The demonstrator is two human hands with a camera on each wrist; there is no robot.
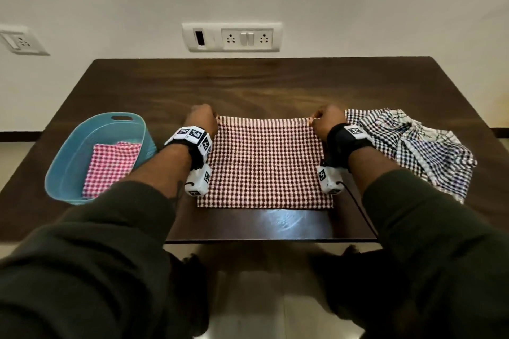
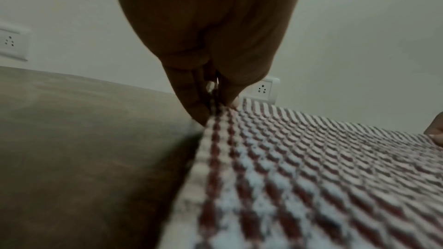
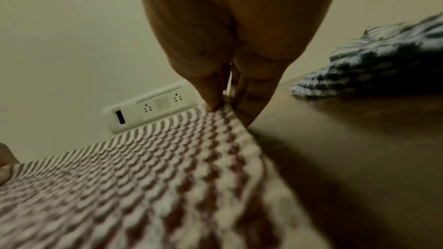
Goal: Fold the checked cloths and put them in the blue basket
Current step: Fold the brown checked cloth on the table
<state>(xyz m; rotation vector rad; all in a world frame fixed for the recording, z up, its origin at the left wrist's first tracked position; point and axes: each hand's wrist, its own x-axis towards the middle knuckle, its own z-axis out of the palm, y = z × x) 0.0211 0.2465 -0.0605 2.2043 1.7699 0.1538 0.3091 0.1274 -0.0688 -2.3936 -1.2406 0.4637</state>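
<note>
A dark red checked cloth [image 1: 264, 162] lies spread flat in the middle of the table. My left hand [image 1: 202, 117] pinches its far left corner, and the left wrist view shows thumb and fingers [image 2: 191, 101] closed on the cloth [image 2: 311, 177]. My right hand [image 1: 326, 118] pinches the far right corner, with its fingertips [image 3: 213, 99] on the cloth edge [image 3: 167, 177]. A blue basket [image 1: 68, 162] stands at the left and holds a folded pink checked cloth [image 1: 110, 168]. A crumpled black and blue checked cloth [image 1: 413, 146] lies at the right.
The dark wooden table [image 1: 261, 85] runs back to a white wall with a socket panel [image 1: 232, 37]. A second socket [image 1: 22, 41] sits on the wall at the left. The crumpled cloth [image 3: 383, 60] lies close to my right hand.
</note>
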